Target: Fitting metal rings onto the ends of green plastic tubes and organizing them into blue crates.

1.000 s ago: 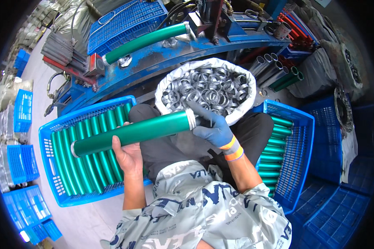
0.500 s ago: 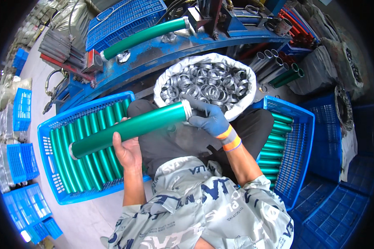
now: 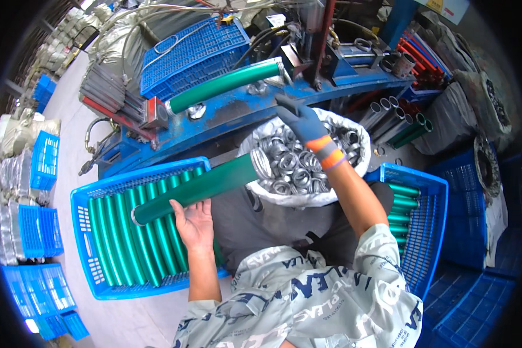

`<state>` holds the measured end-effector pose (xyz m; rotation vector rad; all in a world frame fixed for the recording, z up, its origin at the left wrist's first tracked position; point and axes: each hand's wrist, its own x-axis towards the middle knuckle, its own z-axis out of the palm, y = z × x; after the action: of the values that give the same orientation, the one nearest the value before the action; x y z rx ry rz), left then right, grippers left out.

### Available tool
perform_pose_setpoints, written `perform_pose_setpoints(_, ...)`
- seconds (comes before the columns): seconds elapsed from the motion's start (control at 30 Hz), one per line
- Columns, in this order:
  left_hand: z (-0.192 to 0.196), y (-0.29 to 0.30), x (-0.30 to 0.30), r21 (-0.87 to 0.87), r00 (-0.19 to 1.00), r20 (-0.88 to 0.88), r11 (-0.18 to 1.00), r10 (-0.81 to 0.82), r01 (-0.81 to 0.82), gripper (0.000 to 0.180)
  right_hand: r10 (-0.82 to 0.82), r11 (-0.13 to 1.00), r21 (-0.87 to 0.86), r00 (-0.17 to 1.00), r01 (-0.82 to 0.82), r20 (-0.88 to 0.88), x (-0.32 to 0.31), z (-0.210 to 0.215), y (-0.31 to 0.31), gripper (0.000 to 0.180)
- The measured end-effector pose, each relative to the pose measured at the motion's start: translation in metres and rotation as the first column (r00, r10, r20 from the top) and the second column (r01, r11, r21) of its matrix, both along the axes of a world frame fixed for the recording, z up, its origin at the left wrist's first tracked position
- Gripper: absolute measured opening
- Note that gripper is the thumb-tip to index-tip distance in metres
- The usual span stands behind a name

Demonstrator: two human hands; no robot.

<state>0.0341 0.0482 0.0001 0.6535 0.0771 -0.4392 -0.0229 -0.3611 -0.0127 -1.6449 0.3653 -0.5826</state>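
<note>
My left hand [image 3: 194, 225], bare, supports a green tube [image 3: 206, 188] from below, thumb on its near side. The tube slants up to the right, with a silvery ribbed collar [image 3: 261, 164] at its right end and a thin metal rim at its left. My right hand [image 3: 303, 123], in a dark glove with an orange cuff, is raised over the far side of a white sack [image 3: 316, 200] of metal rings [image 3: 296, 174]. Its fingers are stretched out and hold nothing, near the right end of a second green tube [image 3: 226, 86] lying across the blue machine bench [image 3: 232, 119].
A blue crate [image 3: 80, 232] of green tubes stands on the left; another crate [image 3: 438, 209] with tubes is on the right. Grey tubes [image 3: 383, 116] stand beyond the sack. Blue baskets [image 3: 197, 55] are stacked behind the bench, and metal bars [image 3: 107, 90] lie at its left end.
My right hand has let go of the tube's collared end and moved forward toward the bench. My left hand still supports the tube. The whole view has shifted a little.
</note>
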Motion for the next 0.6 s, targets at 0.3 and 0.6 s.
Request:
perform_pose_setpoints(0.3,-0.008,-0.011,0.019,0.17,0.999,0.041,0.985,0.006,-0.013,0.05,-0.466,0.191,-0.977,0.868,-0.093,-0.174,0.182,0.04,-0.048,0.104)
perform_pose_setpoints(0.6,-0.036,-0.05,0.035,0.234,0.999,-0.033,0.972,-0.007,0.015,0.051,-0.099,0.52,-0.851,0.994,0.081,0.033,0.096,0.134,-0.029,0.071)
